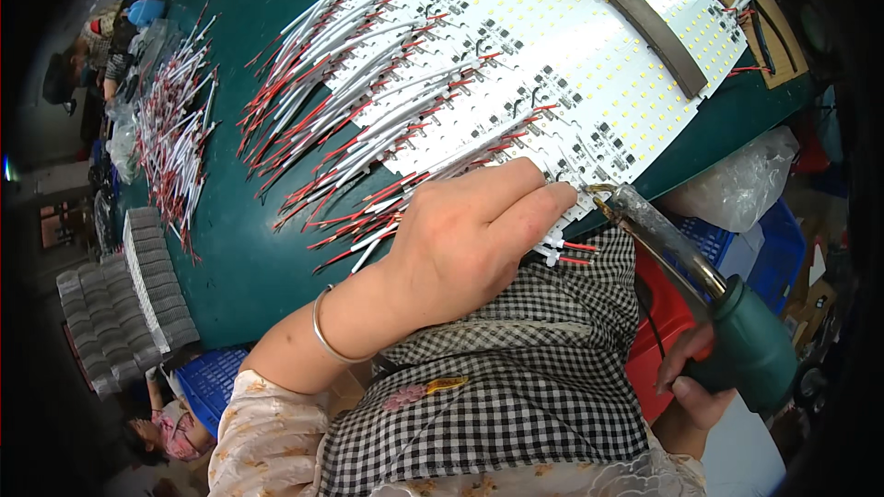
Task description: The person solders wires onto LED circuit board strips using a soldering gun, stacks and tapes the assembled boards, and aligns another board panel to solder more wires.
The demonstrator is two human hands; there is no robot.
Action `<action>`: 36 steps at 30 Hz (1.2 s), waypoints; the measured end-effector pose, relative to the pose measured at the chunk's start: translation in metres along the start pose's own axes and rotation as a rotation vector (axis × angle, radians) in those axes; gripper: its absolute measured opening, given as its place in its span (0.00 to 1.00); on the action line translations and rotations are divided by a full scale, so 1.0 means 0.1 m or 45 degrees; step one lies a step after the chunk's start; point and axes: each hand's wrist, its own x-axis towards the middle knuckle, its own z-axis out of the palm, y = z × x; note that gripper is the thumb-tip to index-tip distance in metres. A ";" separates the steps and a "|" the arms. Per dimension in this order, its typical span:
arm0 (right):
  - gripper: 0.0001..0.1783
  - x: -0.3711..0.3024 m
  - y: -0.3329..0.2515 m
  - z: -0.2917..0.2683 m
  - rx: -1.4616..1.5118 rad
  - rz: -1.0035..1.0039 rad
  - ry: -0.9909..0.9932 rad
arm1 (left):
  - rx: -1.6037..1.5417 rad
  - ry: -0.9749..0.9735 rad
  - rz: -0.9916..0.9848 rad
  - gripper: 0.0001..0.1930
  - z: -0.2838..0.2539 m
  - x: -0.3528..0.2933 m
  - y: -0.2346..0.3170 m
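My left hand (474,235) is closed in a pinch at the near edge of white LED circuit boards (552,74). What its fingertips hold is hidden; white wire with red ends (564,252) pokes out below them. In my right hand (691,391) is a green soldering gun (753,336), gripped by the handle. Its tip meets the board area just right of my left fingertips; whether it touches is too small to tell. Rows of white-sleeved wires (368,120) with red and black ends lie across the boards' left side.
A dark curved bar (635,14) lies over the boards. Loose wires (175,129) are heaped at the green table's (244,267) left edge, with grey ribbed stacks (129,299) nearby. Blue crates (778,244) and a plastic bag (737,179) stand at right. Other people are at far left.
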 end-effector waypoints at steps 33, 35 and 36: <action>0.35 0.20 -0.06 -0.14 0.185 -0.188 -0.072 | 0.149 -0.186 -0.265 0.33 -0.22 0.21 0.19; 0.35 0.18 -0.05 -0.14 0.214 -0.173 -0.078 | 0.178 -0.180 -0.237 0.33 -0.18 0.18 0.14; 0.35 0.17 -0.04 -0.15 0.189 -0.163 -0.070 | 0.201 -0.172 -0.214 0.32 -0.16 0.18 0.13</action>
